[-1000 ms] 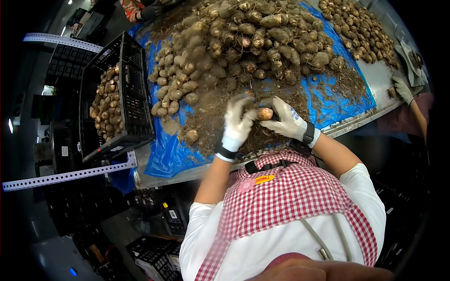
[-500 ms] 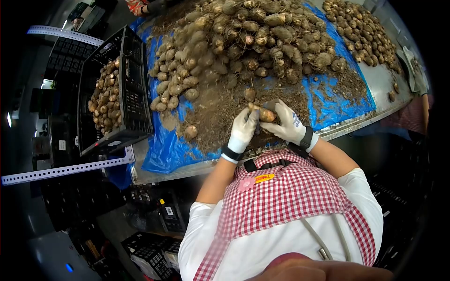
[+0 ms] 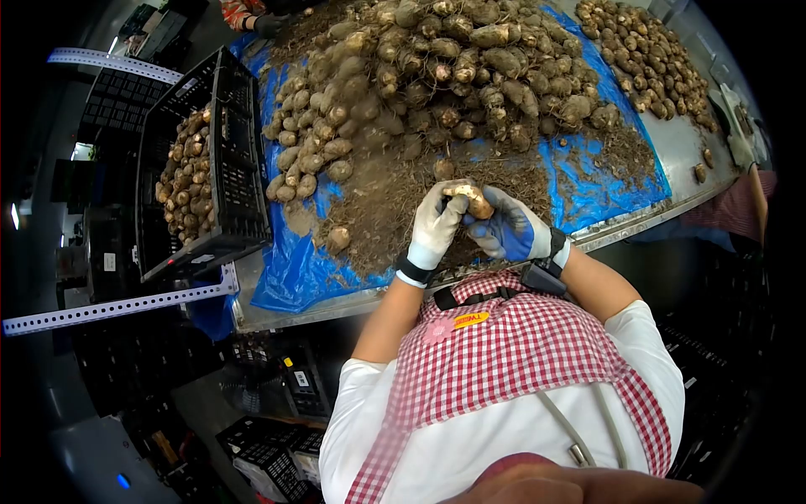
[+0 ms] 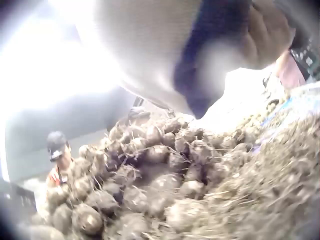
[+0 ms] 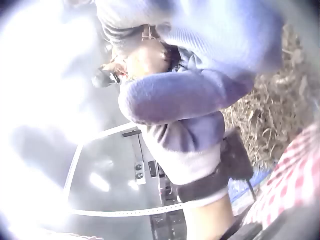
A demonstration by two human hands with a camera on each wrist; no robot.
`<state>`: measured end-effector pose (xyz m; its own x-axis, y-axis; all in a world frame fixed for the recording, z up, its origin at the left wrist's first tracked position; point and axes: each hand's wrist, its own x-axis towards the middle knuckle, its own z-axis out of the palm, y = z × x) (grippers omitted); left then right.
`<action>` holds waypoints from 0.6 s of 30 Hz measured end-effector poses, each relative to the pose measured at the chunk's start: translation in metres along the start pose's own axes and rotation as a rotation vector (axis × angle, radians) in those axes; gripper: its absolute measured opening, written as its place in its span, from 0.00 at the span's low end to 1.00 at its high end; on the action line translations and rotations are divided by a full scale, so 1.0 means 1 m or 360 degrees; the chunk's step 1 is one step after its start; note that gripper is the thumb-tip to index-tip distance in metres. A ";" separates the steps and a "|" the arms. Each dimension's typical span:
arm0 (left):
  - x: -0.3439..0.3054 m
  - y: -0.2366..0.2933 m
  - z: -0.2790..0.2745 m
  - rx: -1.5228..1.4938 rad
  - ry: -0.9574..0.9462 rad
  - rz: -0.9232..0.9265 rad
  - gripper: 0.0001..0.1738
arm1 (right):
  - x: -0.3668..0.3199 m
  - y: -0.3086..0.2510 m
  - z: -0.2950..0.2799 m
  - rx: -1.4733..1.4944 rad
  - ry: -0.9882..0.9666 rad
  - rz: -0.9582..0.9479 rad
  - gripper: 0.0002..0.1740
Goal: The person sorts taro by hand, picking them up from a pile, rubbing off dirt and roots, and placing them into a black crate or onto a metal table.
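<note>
Both hands wear white work gloves with blue-grey palms and meet over the near part of the table. Between them is a taro (image 3: 478, 204), brown with a pale, peeled-looking side. My left hand (image 3: 433, 228) grips its left end with fingers and thumb. The right hand (image 3: 510, 231) holds the other end, its blue palm turned up to the head camera. In the right wrist view the right thumb (image 5: 175, 96) lies along the taro (image 5: 147, 59). A single taro (image 3: 443, 170) rests just beyond the hands, and another (image 3: 338, 239) lies to the left.
A large heap of rooty taros (image 3: 470, 76) covers the blue sheet (image 3: 290, 273) ahead. At left a black crate (image 3: 243, 160) holds more taros, beside a perforated white rail (image 3: 126, 311). Another pile (image 3: 642, 59) lies at far right. Another person's gloved hand (image 3: 269, 25) is at the back left.
The right hand has rolled over, so its blue palm now shows instead of its white back. Between the hands, the taro has turned to show its pale side. The other person's hand at right has left view.
</note>
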<state>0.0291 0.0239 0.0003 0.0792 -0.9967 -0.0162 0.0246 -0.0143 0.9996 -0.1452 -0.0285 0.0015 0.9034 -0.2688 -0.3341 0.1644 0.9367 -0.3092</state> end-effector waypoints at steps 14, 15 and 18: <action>0.006 -0.029 -0.014 0.0395 -0.0367 0.0115 0.21 | 0.007 0.013 -0.022 0.0650 -0.0180 0.0292 0.34; 0.006 -0.009 -0.010 0.0251 -0.0428 0.0085 0.18 | 0.004 0.009 -0.021 0.0591 -0.0150 0.0289 0.33; -0.003 0.002 0.005 0.0357 -0.0169 0.0055 0.07 | -0.005 -0.004 -0.022 0.0378 -0.0049 0.0337 0.33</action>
<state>0.0238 0.0264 0.0027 -0.0296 -0.9995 0.0090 -0.1992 0.0147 0.9798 -0.1595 -0.0355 -0.0151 0.9383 -0.0586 -0.3409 0.0559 0.9983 -0.0180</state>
